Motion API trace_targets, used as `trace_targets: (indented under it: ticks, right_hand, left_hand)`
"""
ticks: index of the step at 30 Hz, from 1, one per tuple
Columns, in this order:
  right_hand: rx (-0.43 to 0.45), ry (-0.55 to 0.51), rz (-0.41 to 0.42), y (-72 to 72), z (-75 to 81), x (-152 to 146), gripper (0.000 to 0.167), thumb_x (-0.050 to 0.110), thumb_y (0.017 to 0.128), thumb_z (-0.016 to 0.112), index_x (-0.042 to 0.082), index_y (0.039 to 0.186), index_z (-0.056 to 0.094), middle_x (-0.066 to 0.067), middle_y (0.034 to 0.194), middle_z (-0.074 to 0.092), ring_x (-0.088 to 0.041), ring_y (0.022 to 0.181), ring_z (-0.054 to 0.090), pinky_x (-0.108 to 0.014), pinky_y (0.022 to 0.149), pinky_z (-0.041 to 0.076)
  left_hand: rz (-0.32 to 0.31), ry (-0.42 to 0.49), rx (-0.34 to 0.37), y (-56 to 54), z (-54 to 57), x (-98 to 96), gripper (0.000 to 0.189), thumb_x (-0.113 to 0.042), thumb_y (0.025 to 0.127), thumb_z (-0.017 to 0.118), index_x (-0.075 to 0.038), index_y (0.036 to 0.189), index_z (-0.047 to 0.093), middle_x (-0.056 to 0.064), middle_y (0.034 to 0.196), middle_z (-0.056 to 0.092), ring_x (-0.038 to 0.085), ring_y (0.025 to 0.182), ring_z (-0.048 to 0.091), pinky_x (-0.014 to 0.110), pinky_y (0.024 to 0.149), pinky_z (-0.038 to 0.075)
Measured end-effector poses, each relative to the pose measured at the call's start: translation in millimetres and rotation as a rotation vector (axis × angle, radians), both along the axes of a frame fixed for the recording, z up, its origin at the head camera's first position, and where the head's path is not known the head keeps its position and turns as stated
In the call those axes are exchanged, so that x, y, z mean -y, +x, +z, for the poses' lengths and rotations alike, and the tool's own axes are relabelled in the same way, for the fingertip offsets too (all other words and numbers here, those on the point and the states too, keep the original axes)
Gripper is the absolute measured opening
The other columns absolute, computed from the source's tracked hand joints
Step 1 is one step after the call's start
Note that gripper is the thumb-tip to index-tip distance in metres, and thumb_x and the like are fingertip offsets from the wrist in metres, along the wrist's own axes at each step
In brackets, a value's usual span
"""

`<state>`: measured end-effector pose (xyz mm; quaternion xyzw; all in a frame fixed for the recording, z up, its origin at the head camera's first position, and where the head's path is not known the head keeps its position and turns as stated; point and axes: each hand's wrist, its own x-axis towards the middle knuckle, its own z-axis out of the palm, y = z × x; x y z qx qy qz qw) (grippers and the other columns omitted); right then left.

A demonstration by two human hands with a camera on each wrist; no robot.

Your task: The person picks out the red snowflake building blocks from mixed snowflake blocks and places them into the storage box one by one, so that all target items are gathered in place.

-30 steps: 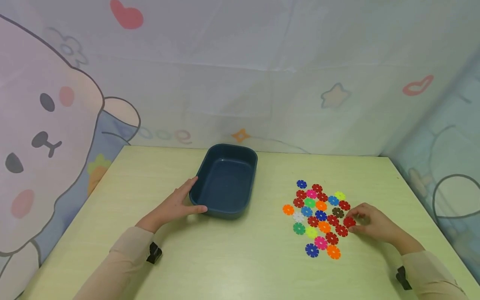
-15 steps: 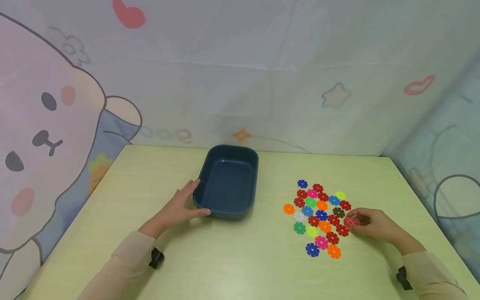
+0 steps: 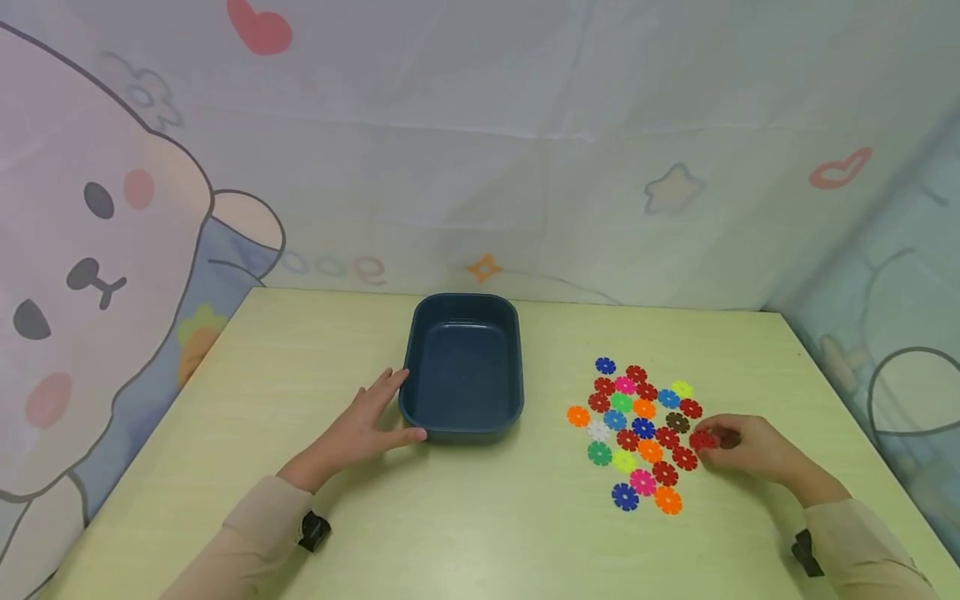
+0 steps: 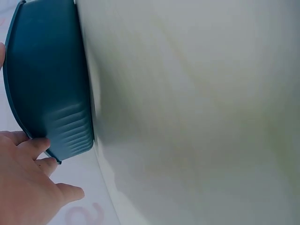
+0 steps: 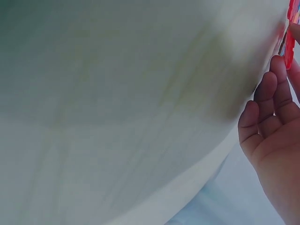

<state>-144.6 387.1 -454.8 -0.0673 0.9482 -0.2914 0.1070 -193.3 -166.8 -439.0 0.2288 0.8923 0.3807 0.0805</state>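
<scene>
The blue tray (image 3: 462, 367) has turned squarer to the table's far edge and slid slightly rightward, the left hand (image 3: 360, 433) shifting with it; at the other side, the red flower-shaped disc (image 3: 702, 439) now leans between fingertips where it lay flat.

Behind everything hangs a printed cloth backdrop (image 3: 525, 167). The pale wood-look table (image 3: 487, 517) carries the tray left of the disc cluster, well apart from it. The left hand has its thumb and fingers spread, touching the tray's near-left corner along the rim, apparently to turn and steady it. The right hand (image 3: 753, 450) pinches the red disc between thumb and curled fingers at the cluster's right edge, probably because so thin a piece offers only its edges. Whether the disc is fully off the table, I cannot tell.

Loose multicoloured discs (image 3: 650, 451) crowd the inner side of that grip, with a brown disc (image 3: 677, 422) just beside it. Smallest of the worn things, a black fitting (image 3: 314, 531) juts below the left cuff.
</scene>
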Motion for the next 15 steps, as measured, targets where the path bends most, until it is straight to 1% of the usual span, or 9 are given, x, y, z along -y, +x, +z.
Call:
trace_targets:
  ticks: [3,8,12,15]
  right_hand:
    - [-0.017,-0.016,-0.004,-0.9,1.9,0,0.04,0.02,0.082,0.076,-0.001,0.113,0.065,-0.004,0.091,0.06,-0.016,0.08,0.05,-0.022,0.065,0.047]
    - [-0.104,-0.005,-0.008,-4.9,6.7,4,0.038,0.019,0.082,0.076,-0.002,0.112,0.066,-0.002,0.09,0.06,-0.012,0.078,0.05,-0.022,0.063,0.047]
    - [-0.204,-0.007,0.032,-11.8,18.8,14,0.032,0.018,0.083,0.076,0.002,0.109,0.068,0.0,0.089,0.061,-0.009,0.077,0.049,-0.023,0.063,0.045]
    - [-0.269,-0.008,0.079,-19.1,31.2,25,0.028,0.017,0.083,0.076,0.004,0.106,0.069,0.002,0.089,0.061,-0.012,0.078,0.05,-0.024,0.064,0.044]
  left_hand:
    - [0.002,-0.002,-0.002,0.7,0.1,1.4,0.097,-0.049,0.083,0.072,-0.005,0.154,0.022,0.018,0.159,0.019,0.033,0.148,0.007,0.062,0.113,0.0]
    - [0.005,0.01,0.02,1.4,0.5,2.7,0.096,-0.049,0.083,0.071,-0.008,0.154,0.022,0.016,0.159,0.018,0.032,0.148,0.007,0.062,0.114,0.0]
    - [0.002,0.027,0.027,0.0,1.0,2.8,0.092,-0.048,0.085,0.07,-0.01,0.154,0.023,0.015,0.159,0.019,0.031,0.148,0.007,0.062,0.113,0.0]
    - [-0.004,0.04,0.029,-1.6,1.9,2.8,0.089,-0.046,0.086,0.07,-0.009,0.153,0.024,0.015,0.159,0.018,0.033,0.148,0.007,0.063,0.113,0.0]
